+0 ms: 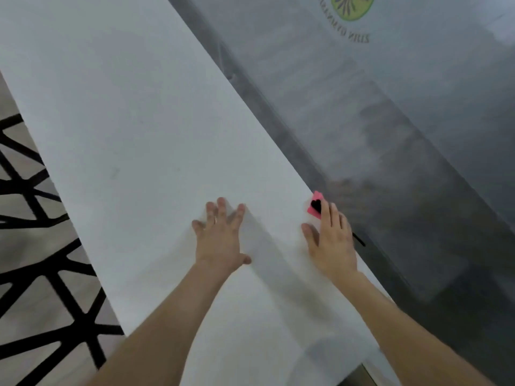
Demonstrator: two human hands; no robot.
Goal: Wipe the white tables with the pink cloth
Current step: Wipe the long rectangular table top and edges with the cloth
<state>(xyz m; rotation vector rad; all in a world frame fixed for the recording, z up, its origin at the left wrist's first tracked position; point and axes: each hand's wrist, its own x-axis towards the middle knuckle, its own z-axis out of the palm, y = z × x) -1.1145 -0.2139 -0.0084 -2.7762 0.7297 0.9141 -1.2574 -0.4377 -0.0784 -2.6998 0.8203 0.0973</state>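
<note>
A long white table point(133, 129) runs from the upper left to the lower right. My left hand point(221, 240) lies flat on it with fingers spread and holds nothing. My right hand point(331, 240) presses straight fingers down on the pink cloth point(315, 206) at the table's right edge. Only a small corner of the cloth, with a black mark on it, shows beyond the fingertips; the rest is hidden under the hand.
A glass wall point(390, 112) with a green round logo point(352, 6) stands right against the table's right edge. A floor with a black line pattern point(36, 274) lies to the left of the table.
</note>
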